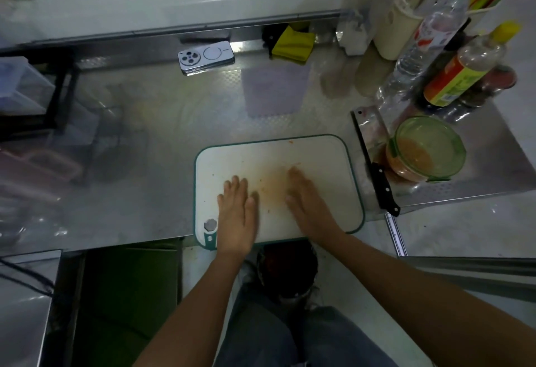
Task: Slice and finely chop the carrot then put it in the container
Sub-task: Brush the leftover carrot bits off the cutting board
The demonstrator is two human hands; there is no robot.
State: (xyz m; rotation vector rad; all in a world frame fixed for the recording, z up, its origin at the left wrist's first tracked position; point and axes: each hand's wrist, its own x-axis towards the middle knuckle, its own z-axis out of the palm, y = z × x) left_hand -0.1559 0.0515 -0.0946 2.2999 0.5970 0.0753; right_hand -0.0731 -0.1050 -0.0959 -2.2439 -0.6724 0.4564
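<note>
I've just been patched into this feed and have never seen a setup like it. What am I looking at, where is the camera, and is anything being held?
There is no machine here: a person works with bare hands. The single picture comes from a camera worn on their head, looking down. The left hand and right hand rest open, fingers straight, on a white cutting board and hold nothing. The board shows only an orange smear. To its right lie a cleaver and a glass container with finely chopped carrot inside. Farther back on the steel counter are a phone and some bottles.
</note>
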